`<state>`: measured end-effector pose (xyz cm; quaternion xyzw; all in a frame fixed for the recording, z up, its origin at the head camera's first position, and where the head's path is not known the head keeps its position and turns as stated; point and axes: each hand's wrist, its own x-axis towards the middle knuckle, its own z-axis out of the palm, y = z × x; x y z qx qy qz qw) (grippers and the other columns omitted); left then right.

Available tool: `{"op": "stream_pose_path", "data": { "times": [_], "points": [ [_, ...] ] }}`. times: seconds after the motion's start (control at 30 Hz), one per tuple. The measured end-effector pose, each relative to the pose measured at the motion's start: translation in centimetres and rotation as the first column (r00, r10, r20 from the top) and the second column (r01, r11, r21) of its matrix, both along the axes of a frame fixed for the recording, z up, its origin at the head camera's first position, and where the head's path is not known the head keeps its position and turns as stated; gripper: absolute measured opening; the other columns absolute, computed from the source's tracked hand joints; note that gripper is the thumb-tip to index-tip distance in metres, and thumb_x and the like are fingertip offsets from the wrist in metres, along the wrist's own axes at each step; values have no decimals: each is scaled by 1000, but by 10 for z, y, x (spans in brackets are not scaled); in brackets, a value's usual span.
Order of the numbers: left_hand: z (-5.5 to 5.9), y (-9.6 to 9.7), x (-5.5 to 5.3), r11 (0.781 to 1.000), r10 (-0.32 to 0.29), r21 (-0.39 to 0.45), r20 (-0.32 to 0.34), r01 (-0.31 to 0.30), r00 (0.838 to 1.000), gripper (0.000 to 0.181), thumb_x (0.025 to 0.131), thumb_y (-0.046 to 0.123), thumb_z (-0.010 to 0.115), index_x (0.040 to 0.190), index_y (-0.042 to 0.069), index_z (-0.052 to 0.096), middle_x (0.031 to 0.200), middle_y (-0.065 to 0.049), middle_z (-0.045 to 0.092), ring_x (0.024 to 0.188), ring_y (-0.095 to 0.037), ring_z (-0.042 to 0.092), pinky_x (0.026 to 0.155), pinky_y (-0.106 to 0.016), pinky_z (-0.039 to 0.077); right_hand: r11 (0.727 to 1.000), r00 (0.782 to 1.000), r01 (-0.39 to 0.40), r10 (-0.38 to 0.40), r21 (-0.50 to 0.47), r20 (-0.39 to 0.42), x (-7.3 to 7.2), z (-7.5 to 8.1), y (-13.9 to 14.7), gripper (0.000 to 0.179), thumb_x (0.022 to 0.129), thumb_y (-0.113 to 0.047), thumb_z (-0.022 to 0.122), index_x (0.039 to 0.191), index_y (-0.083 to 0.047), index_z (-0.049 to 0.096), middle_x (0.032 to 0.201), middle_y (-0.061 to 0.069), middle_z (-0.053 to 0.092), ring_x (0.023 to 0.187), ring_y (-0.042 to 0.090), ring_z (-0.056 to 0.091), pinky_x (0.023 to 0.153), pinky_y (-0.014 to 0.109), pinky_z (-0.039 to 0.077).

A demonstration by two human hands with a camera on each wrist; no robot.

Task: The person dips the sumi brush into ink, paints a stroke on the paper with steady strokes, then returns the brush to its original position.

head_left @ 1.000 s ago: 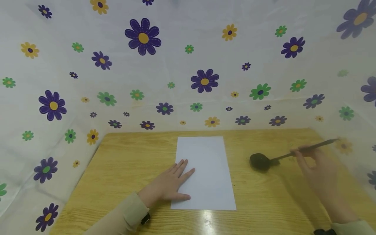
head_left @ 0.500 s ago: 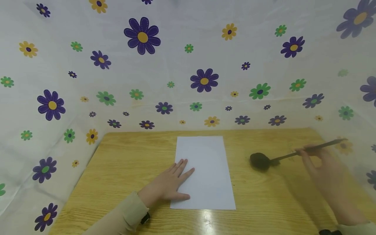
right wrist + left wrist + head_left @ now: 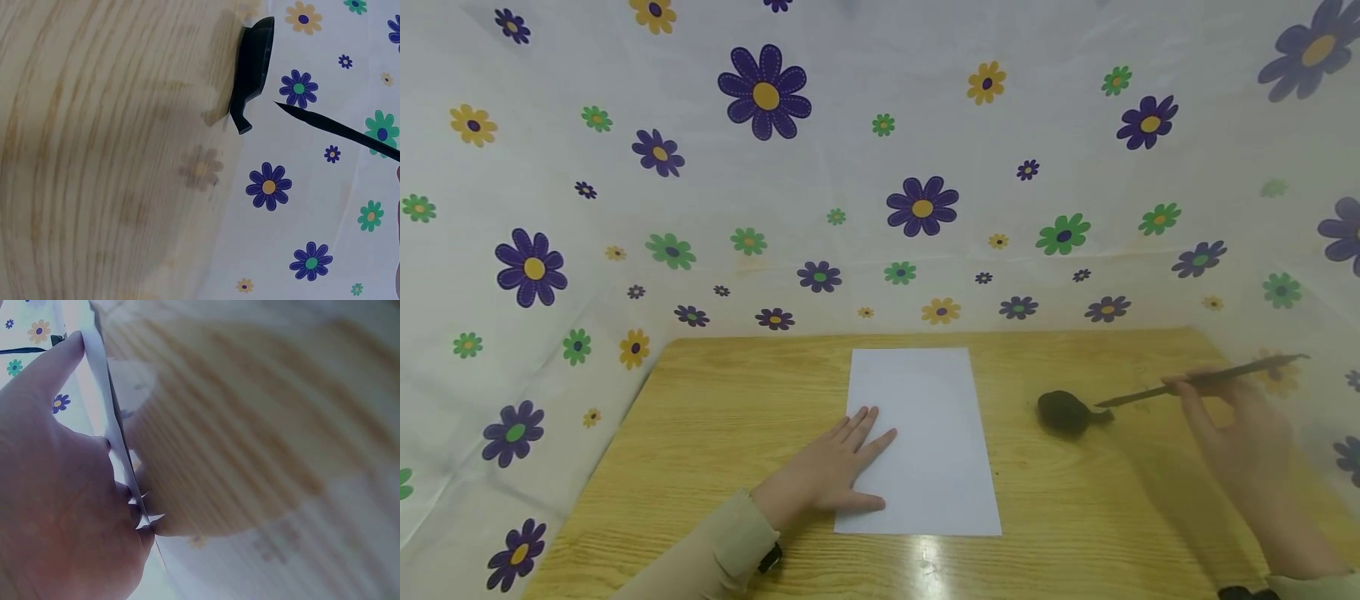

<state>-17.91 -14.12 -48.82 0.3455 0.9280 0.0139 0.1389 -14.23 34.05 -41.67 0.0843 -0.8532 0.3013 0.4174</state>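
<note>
My left hand [image 3: 823, 477] lies spread on the left side of a white sheet of paper [image 3: 928, 442], palm down. In the left wrist view the same hand [image 3: 62, 494] is at the sheet's edge. My right hand [image 3: 1240, 437] pinches a dark ink brush [image 3: 1206, 381] by its shaft. The brush slants, with its pointed tip to the left, close to the short handle of a small black ink dish [image 3: 1062, 413]. In the right wrist view the pointed brush [image 3: 340, 129] is apart from the dish [image 3: 253, 59], and most of the right hand is out of frame.
Both hands work over a wood-grain table [image 3: 730, 417]. White cloth with printed flowers [image 3: 850, 167] rises behind the table and along both sides. The ink dish stands on the table to the right of the paper.
My right hand has moved to the right, drawing the brush back from the dish's bowl past its handle. My left hand and the paper have stayed in place.
</note>
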Motion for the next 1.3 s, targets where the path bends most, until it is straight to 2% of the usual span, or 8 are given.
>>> {"op": "stream_pose_path", "data": {
  "times": [0.23, 0.53, 0.6, 0.77, 0.83, 0.97, 1.13, 1.3],
  "points": [
    [0, 0, -1, 1000, -1, -4, 6, 1, 1000, 99, 97, 76, 55, 172, 25, 16, 180, -18, 1, 168, -35, 6, 137, -48, 17, 1000, 1000, -18, 17, -21, -20, 0, 6, -6, 11, 93, 1, 73, 100, 8, 76, 116, -57, 51, 106, -36, 46, 93, -8, 32],
    [3, 1, 0, 1000, 6, -6, 15, -6, 1000, 98, 97, 75, 55, 172, 25, 17, 180, -17, 1, 168, -34, 7, 137, -48, 18, 999, 990, 24, -18, -41, 143, -1, 14, -19, 15, 101, -12, 72, 106, -2, 81, 106, -58, 47, 105, -35, 40, 92, -4, 28],
    [3, 1, 0, 1000, 5, -7, 14, -4, 1000, 98, 97, 75, 55, 172, 25, 17, 180, -18, 1, 168, -35, 6, 137, -48, 18, 1000, 993, 11, -7, -29, 115, -3, 15, -22, 14, 100, -9, 71, 105, 0, 81, 106, -53, 50, 104, -35, 41, 92, -3, 29],
    [2, 1, 0, 1000, 0, -12, 7, 0, 1000, 98, 97, 75, 55, 172, 25, 16, 180, -18, 1, 168, -35, 7, 137, -49, 18, 1000, 997, -15, 16, -18, 73, -6, 18, -33, 12, 98, -4, 71, 103, 2, 80, 100, -3, 78, 104, -33, 41, 93, -2, 31],
    [2, 1, 0, 1000, -1, -12, 10, 1, 1000, 98, 98, 75, 55, 172, 25, 16, 180, -18, 1, 168, -35, 7, 137, -49, 18, 999, 996, -22, 26, -50, 84, -7, 19, -38, 12, 98, -5, 71, 104, 2, 79, 100, -6, 78, 104, -31, 42, 93, -3, 31],
    [1, 1, 0, 1000, -8, -12, 10, 8, 1000, 98, 98, 75, 55, 172, 24, 16, 179, -19, 1, 167, -36, 7, 137, -50, 19, 989, 996, -85, 84, -121, -15, -14, 14, -48, 10, 95, 3, 72, 102, 7, 78, 107, -42, 62, 105, -28, 51, 95, -2, 36],
    [0, 1, 0, 1000, -3, -22, 0, 3, 1000, 99, 97, 75, 55, 172, 26, 15, 180, -18, 1, 168, -34, 7, 137, -48, 18, 976, 966, -174, 142, -133, -216, -28, 6, -59, 12, 93, 1, 74, 94, 13, 75, 108, -35, 68, 107, -22, 59, 97, 2, 44],
    [0, 1, -1, 1000, -3, -26, -6, 3, 1000, 99, 96, 76, 55, 172, 26, 15, 180, -17, 1, 168, -33, 7, 137, -47, 19, 964, 961, -199, 157, -175, -229, -34, 7, -72, 15, 92, -1, 73, 95, 14, 73, 108, -39, 67, 105, -21, 59, 97, 3, 45]
  ]
}}
